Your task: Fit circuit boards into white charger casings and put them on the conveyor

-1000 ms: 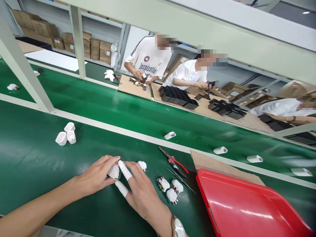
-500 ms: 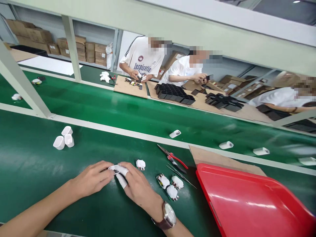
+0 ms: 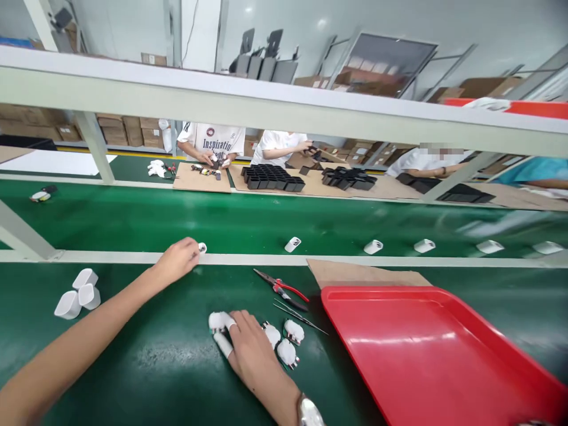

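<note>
My left hand [image 3: 178,261] reaches out to the rail at the edge of the conveyor belt, its fingers closed on a small white plastic housing [image 3: 202,248] whose open end shows dark parts inside. Nearer to me, my right hand [image 3: 254,349] wears white finger cots on thumb and forefinger. These pinch a small circuit board with a white padded top [image 3: 217,321] on the green bench. Several similar padded boards [image 3: 287,352] lie just right of that hand, one partly hidden by it. Three white empty housings [image 3: 68,305] stand together at the left.
Red-handled pliers [image 3: 281,289] and tweezers [image 3: 302,316] lie beside a large red tray [image 3: 399,343]. More white housings [image 3: 373,247] sit along the green belt [image 3: 248,219]. Across it, people work beside black trays [image 3: 273,178]. A metal crossbar [image 3: 284,106] spans overhead.
My hands were together on a white housing; now the left has carried it forward to the belt's edge. The right has let go of it and taken a padded board. The view has tilted up.
</note>
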Action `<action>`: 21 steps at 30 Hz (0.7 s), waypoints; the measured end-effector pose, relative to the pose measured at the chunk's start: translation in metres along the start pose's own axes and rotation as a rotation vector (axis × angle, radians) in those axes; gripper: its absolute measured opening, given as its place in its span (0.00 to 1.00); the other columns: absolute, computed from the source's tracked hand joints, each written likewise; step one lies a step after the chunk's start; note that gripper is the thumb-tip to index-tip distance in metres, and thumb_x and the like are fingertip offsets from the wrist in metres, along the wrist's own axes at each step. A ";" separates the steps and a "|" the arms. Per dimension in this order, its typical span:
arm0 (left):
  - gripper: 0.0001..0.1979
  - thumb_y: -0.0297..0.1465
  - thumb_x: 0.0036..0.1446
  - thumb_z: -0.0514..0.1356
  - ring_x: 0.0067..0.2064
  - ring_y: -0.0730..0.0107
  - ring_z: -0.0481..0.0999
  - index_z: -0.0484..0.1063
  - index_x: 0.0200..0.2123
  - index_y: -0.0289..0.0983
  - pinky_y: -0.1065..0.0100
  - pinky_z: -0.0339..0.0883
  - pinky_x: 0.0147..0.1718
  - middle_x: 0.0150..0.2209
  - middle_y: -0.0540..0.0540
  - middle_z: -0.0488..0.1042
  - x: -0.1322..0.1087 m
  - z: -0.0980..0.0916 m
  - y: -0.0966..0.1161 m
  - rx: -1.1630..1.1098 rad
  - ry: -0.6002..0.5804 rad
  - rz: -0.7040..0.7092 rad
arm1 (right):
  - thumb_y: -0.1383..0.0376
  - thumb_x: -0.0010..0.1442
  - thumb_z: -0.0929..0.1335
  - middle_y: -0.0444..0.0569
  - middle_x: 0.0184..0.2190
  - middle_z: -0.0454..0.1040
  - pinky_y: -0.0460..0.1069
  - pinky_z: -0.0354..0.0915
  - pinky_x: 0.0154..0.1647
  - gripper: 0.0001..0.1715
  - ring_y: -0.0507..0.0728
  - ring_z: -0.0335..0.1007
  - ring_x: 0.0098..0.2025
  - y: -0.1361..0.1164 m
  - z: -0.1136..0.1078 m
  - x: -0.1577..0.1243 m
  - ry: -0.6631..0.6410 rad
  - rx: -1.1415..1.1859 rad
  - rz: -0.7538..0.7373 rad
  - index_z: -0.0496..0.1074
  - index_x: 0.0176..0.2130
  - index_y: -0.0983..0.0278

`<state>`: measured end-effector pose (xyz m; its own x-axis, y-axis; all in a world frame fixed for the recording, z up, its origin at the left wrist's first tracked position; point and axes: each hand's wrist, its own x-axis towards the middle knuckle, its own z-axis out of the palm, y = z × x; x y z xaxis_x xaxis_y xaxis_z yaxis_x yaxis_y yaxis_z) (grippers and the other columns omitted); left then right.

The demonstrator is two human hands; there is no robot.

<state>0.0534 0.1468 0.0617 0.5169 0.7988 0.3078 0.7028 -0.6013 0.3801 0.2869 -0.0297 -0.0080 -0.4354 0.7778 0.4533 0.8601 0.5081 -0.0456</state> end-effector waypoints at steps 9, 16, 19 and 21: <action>0.12 0.35 0.65 0.63 0.59 0.52 0.77 0.78 0.49 0.38 0.55 0.70 0.61 0.56 0.39 0.78 0.009 -0.015 -0.023 -0.008 0.093 -0.068 | 0.78 0.61 0.65 0.58 0.66 0.68 0.62 0.73 0.62 0.38 0.64 0.68 0.65 0.001 -0.033 0.011 -0.118 0.366 -0.042 0.61 0.68 0.64; 0.18 0.49 0.68 0.61 0.54 0.52 0.78 0.79 0.46 0.41 0.55 0.74 0.52 0.50 0.42 0.79 -0.143 -0.146 -0.051 0.253 0.301 -0.176 | 0.82 0.54 0.62 0.59 0.64 0.71 0.64 0.73 0.63 0.34 0.67 0.71 0.62 0.007 -0.013 0.009 -0.254 0.300 -0.155 0.74 0.57 0.65; 0.20 0.53 0.63 0.65 0.52 0.48 0.76 0.82 0.38 0.43 0.49 0.72 0.53 0.48 0.41 0.77 -0.201 -0.166 -0.062 0.374 0.194 -0.161 | 0.76 0.62 0.65 0.60 0.60 0.71 0.64 0.75 0.59 0.21 0.68 0.73 0.58 0.009 -0.004 0.007 -0.177 0.331 -0.146 0.75 0.52 0.62; 0.18 0.52 0.61 0.67 0.55 0.43 0.72 0.83 0.41 0.45 0.44 0.71 0.53 0.51 0.39 0.75 -0.225 -0.159 -0.068 0.432 0.101 -0.152 | 0.76 0.63 0.65 0.58 0.58 0.71 0.65 0.76 0.58 0.21 0.68 0.72 0.57 0.009 -0.002 0.007 -0.149 0.367 -0.164 0.73 0.53 0.61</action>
<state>-0.1879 0.0048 0.1050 0.3570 0.8586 0.3680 0.9171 -0.3970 0.0364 0.2921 -0.0209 -0.0036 -0.6156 0.7067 0.3487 0.6359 0.7069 -0.3098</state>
